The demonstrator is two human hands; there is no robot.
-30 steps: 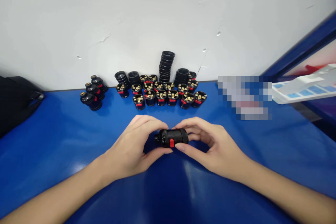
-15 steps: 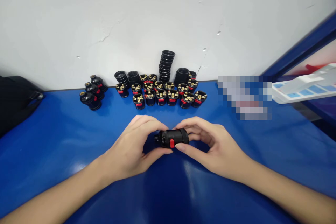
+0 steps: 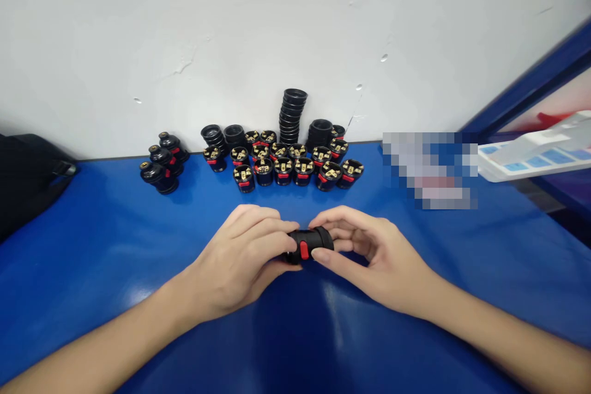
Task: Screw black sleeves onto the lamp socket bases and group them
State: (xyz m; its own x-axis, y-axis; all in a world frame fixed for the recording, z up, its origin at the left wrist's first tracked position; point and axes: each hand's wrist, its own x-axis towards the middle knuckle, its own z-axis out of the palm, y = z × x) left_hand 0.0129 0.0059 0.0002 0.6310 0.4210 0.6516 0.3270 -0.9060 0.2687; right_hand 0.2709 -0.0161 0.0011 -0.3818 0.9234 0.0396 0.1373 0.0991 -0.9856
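Observation:
A black lamp holder [image 3: 316,239] with a red switch lies sideways between my two hands, above the blue table. Wrapped round its narrow left end, my left hand [image 3: 252,252] hides the cap with its fingers. My right hand [image 3: 364,246] grips the ringed right end, thumb on the near side and fingertips on the far side. Beyond my hands stand several open socket bodies [image 3: 283,171] with brass contacts and red switches. Behind them rises a leaning stack of black threaded rings [image 3: 292,117].
Three closed lamp holders [image 3: 159,177] stand in a row at left, near a black bag [image 3: 32,181]. Shorter ring stacks [image 3: 320,134] are against the white wall [image 3: 258,24]. At right are a blurred-out patch [image 3: 429,169] and a white and blue plastic rack [image 3: 535,160] by a blue frame.
The fingers of my left hand have closed over the narrow end of the lamp holder, which showed before. My right hand has kept its grip with hardly any movement.

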